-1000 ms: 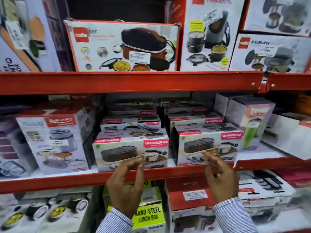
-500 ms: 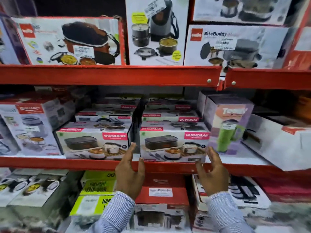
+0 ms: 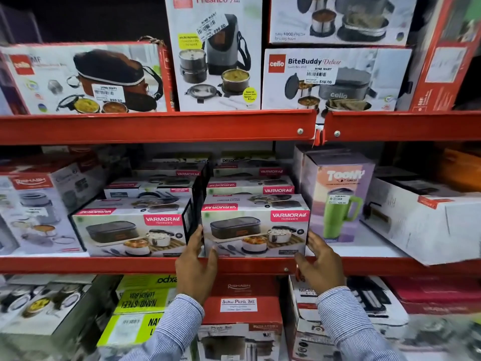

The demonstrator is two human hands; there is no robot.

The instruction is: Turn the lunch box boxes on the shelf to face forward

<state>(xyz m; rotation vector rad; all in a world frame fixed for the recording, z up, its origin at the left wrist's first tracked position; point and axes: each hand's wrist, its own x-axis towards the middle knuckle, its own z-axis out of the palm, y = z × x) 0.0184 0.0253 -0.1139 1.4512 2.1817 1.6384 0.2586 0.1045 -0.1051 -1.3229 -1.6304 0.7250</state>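
Both hands bracket the front right Varmora box [image 3: 255, 231] at the middle shelf's red lip [image 3: 104, 264]. The left hand [image 3: 196, 267] has fingers tucked out of sight in the narrow gap beside the neighbouring Varmora box [image 3: 130, 234]. The right hand [image 3: 321, 259], spread, touches its right edge; the Toowy carton [image 3: 338, 194] crowds close.
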